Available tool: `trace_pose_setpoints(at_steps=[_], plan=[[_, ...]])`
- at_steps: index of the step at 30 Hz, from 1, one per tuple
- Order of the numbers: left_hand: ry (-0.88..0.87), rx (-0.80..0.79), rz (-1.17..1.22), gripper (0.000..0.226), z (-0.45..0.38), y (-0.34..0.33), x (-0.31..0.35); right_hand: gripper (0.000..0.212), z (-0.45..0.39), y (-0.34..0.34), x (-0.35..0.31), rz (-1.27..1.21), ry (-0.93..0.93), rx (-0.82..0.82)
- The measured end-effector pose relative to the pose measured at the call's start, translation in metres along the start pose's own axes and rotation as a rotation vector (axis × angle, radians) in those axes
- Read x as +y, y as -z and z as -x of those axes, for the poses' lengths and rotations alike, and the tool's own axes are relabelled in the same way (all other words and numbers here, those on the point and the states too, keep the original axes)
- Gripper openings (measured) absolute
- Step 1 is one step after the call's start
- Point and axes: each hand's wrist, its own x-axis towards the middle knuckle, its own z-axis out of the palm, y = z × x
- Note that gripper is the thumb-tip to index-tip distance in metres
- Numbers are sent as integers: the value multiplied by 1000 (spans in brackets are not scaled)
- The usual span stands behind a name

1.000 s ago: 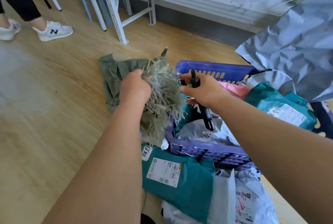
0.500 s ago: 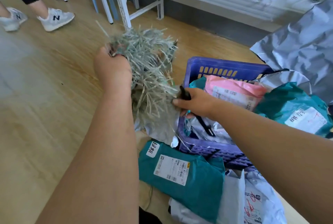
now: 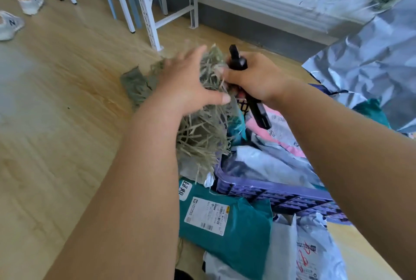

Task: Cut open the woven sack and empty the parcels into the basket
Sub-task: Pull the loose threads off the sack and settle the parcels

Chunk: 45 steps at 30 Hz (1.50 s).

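Under the left hand lies a frayed sack of dull olive-green weave with pale straw-coloured strands. The right hand grips a black tool. Below that hand, the basket is purple with a lattice pattern. Near the left forearm, a teal parcel carries a white printed label. Under the right hand's wrist sits a pink parcel; to its right, crumpled silver-grey plastic. The floor is light wood-grain.

I'm in a parcel sorting room: labelled courier parcels heaped around a purple basket, metal shelving legs.
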Motion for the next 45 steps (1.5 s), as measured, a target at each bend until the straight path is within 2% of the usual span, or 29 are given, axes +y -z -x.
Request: trace_pose_setpoints(at_steps=[1,2,4,5,7,9,11,13,15,18,21,22,23,25,26,27,32,33,35,37,38,40,42,45], plan=[[17,-52,81,91,2,-9,3,26,0,2,-1,-70,17,-6],[31,-65,139,70,3,-17,3,27,1,4,-1,-97,23,-12],[40,9,178,28,2,-26,-3,20,4,10,4,-77,-21,-68],[46,65,178,24,0,-26,-7,18,7,12,8,-55,-59,-105],[102,165,196,39,-3,-22,-13,23,14,13,23,0,-112,-114],[140,288,161,45,-7,-15,-20,24,19,8,33,43,-110,-44],[182,349,-44,44,-9,-10,-30,24,21,6,43,31,-154,43],[252,268,-293,45,-8,-5,-38,17,22,8,45,-17,-230,55],[284,154,-392,50,-1,-5,-36,17,22,9,40,-75,-246,25],[198,-27,-416,78,11,-16,-22,15,21,5,21,-225,-190,-19],[69,-130,-356,103,18,-18,-9,20,17,3,4,-291,-133,-115],[36,-159,-248,104,19,-16,-6,23,16,5,0,-264,-119,-166],[11,-198,-105,95,20,-15,-3,25,16,8,-2,-248,-113,-218],[-3,-243,58,46,21,-19,0,26,18,11,-3,-299,-113,-288],[38,-211,61,25,20,-23,-2,24,20,10,-2,-324,-111,-292],[99,-160,33,21,16,-28,-6,22,22,7,0,-314,-109,-270],[378,11,-346,36,-1,-24,-50,34,32,-15,19,-74,-163,-96],[440,35,-361,38,-3,-15,-60,33,34,-20,21,-74,-173,-83],[580,39,-201,33,-4,11,-85,28,35,-30,23,-103,-188,-90],[793,71,242,24,4,43,-105,25,36,-42,21,-86,-178,-122],[852,127,377,21,9,58,-115,24,36,-49,20,-78,-166,-139],[817,273,404,24,10,83,-134,22,35,-63,13,-59,-140,-176],[735,425,226,36,9,102,-142,23,32,-76,6,-41,-121,-219],[610,595,-57,37,5,123,-151,23,22,-90,-3,-6,-88,-251]])
